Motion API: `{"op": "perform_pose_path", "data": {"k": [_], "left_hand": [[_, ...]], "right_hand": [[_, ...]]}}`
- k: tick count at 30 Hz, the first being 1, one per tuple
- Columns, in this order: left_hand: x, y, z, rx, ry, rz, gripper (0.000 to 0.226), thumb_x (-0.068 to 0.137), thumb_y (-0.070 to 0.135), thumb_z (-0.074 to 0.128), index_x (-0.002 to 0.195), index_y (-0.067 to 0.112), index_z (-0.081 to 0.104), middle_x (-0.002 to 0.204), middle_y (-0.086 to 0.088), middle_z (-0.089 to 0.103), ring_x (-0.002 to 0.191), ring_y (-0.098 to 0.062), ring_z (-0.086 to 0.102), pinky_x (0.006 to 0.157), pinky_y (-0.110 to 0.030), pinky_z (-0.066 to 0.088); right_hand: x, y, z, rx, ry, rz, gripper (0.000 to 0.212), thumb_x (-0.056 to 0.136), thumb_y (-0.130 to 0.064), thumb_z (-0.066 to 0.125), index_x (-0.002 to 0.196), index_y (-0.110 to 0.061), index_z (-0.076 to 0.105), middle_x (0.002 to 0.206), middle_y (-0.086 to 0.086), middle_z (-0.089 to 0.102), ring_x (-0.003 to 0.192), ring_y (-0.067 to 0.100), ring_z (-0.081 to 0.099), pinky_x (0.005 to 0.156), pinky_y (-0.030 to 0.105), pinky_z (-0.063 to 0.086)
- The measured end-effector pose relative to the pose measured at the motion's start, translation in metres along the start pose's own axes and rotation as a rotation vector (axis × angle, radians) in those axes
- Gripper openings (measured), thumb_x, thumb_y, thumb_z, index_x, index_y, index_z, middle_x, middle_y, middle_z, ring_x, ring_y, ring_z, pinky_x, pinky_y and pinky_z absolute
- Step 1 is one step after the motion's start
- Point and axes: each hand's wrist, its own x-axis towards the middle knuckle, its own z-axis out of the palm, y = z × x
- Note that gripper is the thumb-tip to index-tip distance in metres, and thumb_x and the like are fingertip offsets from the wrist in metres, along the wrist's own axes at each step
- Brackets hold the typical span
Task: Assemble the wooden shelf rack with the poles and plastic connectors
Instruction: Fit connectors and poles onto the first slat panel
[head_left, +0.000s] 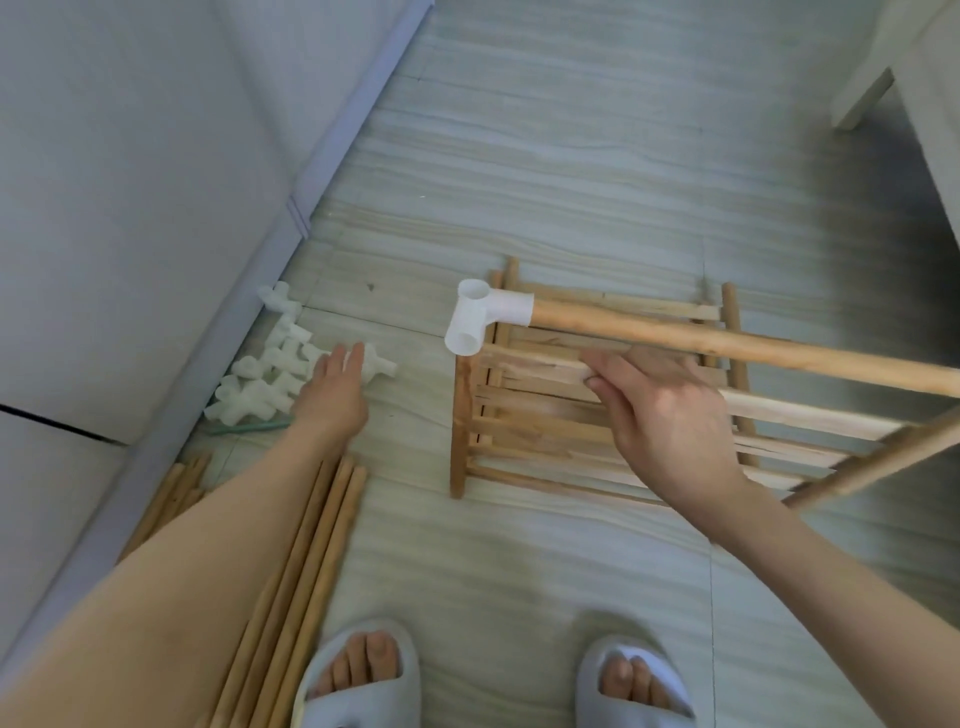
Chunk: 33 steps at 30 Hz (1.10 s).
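My right hand grips a slat of a raised wooden shelf panel, fingers curled round it. The panel's round side pole carries a white plastic three-way connector at its left end. More slatted panels lie stacked flat on the floor beneath. My left hand reaches with straight fingers to a pile of white connectors by the wall and touches one connector at the pile's right edge. Several loose wooden poles lie along the floor under my left forearm.
A pale wall and baseboard run diagonally at the left. A green strip lies beside the connector pile. White furniture legs stand at the top right. My feet in grey slippers are at the bottom on the tiled floor.
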Motion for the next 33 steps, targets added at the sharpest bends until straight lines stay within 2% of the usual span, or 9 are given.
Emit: {"op": "perform_pose_path", "data": {"k": [3, 8, 12, 16, 21, 24, 26, 30, 33], "left_hand": [[0.006, 0.001, 0.005, 0.078, -0.036, 0.061, 0.066, 0.089, -0.002, 0.038, 0.149, 0.009, 0.012, 0.156, -0.011, 0.011, 0.14, -0.03, 0.014, 0.108, -0.044, 0.028], [0.005, 0.005, 0.021, 0.011, 0.087, 0.034, 0.063, 0.085, -0.005, 0.044, 0.143, 0.006, 0.022, 0.134, -0.02, 0.031, 0.116, -0.036, 0.035, 0.084, -0.042, 0.043], [0.005, 0.008, 0.023, -0.039, 0.075, 0.06, 0.06, 0.088, 0.007, 0.056, 0.14, 0.003, 0.026, 0.13, -0.021, 0.037, 0.114, -0.036, 0.043, 0.083, -0.042, 0.043], [-0.001, 0.017, 0.026, -0.036, 0.061, 0.056, 0.063, 0.089, 0.011, 0.057, 0.143, 0.009, 0.025, 0.13, -0.019, 0.039, 0.112, -0.035, 0.047, 0.086, -0.044, 0.046], [-0.009, 0.025, 0.036, -0.206, 0.033, 0.035, 0.069, 0.088, 0.002, 0.056, 0.145, 0.012, 0.02, 0.133, -0.019, 0.037, 0.112, -0.034, 0.049, 0.091, -0.04, 0.043], [-0.015, 0.029, 0.042, -0.3, 0.071, 0.018, 0.061, 0.087, -0.005, 0.051, 0.141, 0.009, 0.028, 0.135, -0.017, 0.037, 0.114, -0.033, 0.048, 0.091, -0.037, 0.042], [-0.02, 0.033, 0.043, -0.467, 0.092, -0.046, 0.058, 0.085, -0.006, 0.05, 0.139, 0.007, 0.031, 0.136, -0.016, 0.035, 0.116, -0.031, 0.046, 0.094, -0.034, 0.039], [-0.038, 0.047, 0.027, -0.789, 0.158, -0.228, 0.057, 0.084, 0.002, 0.058, 0.136, 0.007, 0.035, 0.133, -0.013, 0.038, 0.105, -0.019, 0.044, 0.088, -0.027, 0.038], [-0.062, 0.057, -0.007, -0.99, 0.229, -0.289, 0.05, 0.088, 0.005, 0.055, 0.136, 0.004, 0.041, 0.133, -0.012, 0.048, 0.115, -0.024, 0.05, 0.097, -0.033, 0.043]], "right_hand": [[0.001, 0.003, 0.002, 0.001, 0.007, -0.007, 0.018, 0.087, -0.011, 0.057, 0.099, -0.01, 0.071, 0.075, 0.005, 0.068, 0.069, 0.029, 0.065, 0.061, 0.038, 0.051], [0.003, 0.006, 0.004, -0.003, -0.009, 0.0, 0.026, 0.092, -0.019, 0.046, 0.1, -0.012, 0.07, 0.072, 0.003, 0.066, 0.066, 0.028, 0.063, 0.06, 0.035, 0.047], [0.004, 0.005, 0.005, 0.001, -0.006, 0.021, 0.019, 0.089, -0.014, 0.056, 0.1, -0.011, 0.071, 0.073, 0.005, 0.067, 0.068, 0.029, 0.064, 0.062, 0.037, 0.049], [0.002, 0.004, 0.003, 0.0, -0.011, 0.005, 0.022, 0.091, -0.016, 0.051, 0.1, -0.011, 0.07, 0.071, 0.004, 0.065, 0.065, 0.028, 0.063, 0.06, 0.036, 0.048], [-0.002, 0.0, 0.001, -0.025, -0.009, 0.003, 0.018, 0.089, -0.014, 0.055, 0.098, -0.011, 0.071, 0.072, 0.003, 0.066, 0.064, 0.026, 0.063, 0.061, 0.031, 0.042], [-0.004, -0.002, 0.001, -0.054, -0.012, 0.009, 0.022, 0.091, -0.016, 0.05, 0.098, -0.012, 0.071, 0.072, 0.002, 0.065, 0.064, 0.025, 0.062, 0.063, 0.027, 0.033], [-0.006, -0.004, -0.001, -0.074, -0.01, 0.013, 0.019, 0.089, -0.014, 0.054, 0.098, -0.012, 0.071, 0.071, 0.002, 0.065, 0.063, 0.025, 0.06, 0.063, 0.026, 0.029], [-0.01, -0.01, -0.006, -0.041, 0.0, 0.012, 0.017, 0.085, -0.01, 0.059, 0.097, -0.012, 0.071, 0.071, 0.002, 0.066, 0.063, 0.025, 0.063, 0.06, 0.027, 0.036], [-0.017, -0.016, -0.011, -0.041, 0.011, 0.016, 0.018, 0.084, -0.01, 0.061, 0.099, -0.014, 0.071, 0.07, -0.001, 0.067, 0.06, 0.025, 0.063, 0.057, 0.028, 0.039]]}}
